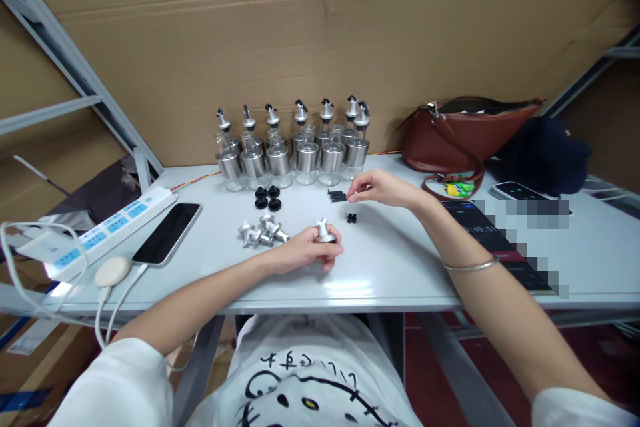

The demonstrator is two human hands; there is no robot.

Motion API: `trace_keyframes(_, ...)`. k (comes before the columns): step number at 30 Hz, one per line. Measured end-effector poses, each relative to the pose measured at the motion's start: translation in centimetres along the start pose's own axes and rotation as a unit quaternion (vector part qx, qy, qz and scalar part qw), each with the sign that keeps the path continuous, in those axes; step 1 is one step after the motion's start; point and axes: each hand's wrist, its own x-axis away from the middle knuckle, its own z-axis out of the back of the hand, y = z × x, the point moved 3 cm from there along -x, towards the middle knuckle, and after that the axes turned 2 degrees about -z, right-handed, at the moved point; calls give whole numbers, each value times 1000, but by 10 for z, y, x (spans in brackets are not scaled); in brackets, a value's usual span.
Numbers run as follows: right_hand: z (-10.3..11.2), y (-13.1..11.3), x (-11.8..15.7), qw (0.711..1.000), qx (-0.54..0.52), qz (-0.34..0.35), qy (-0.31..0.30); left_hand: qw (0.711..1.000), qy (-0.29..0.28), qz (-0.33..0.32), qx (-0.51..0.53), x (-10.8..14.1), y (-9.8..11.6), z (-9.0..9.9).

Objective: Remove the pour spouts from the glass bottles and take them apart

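Note:
My left hand is closed around a silver metal pourer spout, held upright just above the table. My right hand reaches over to a row of small thin black plastic pieces. Its thumb and forefinger are pinched together at the row's right end; what lies between the fingertips is too small to make out. Several tiny black parts sit just below that hand. Left of my left hand lies a pile of silver pourer spouts. Behind the pile are several black ribbed stoppers.
Several glass and steel bottles stand in rows at the back, the rear ones topped with pourers. A brown bag, a dark cap and phones are on the right. A power strip and a phone with a cable occupy the left.

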Motion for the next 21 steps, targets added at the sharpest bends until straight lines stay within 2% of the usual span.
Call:
trace_keyframes(3, 2, 10, -2, 998, 52, -24, 5, 1000, 0, -1, 0, 0, 0, 0)
trace_keyframes(10, -6, 18, 1, 989, 110, -88, -53, 1000, 2, 3, 0, 1, 1, 0)
trace_keyframes(21, -15, 9, 3, 983, 99, -68, -136, 1000, -4, 2, 5, 0, 0, 1)
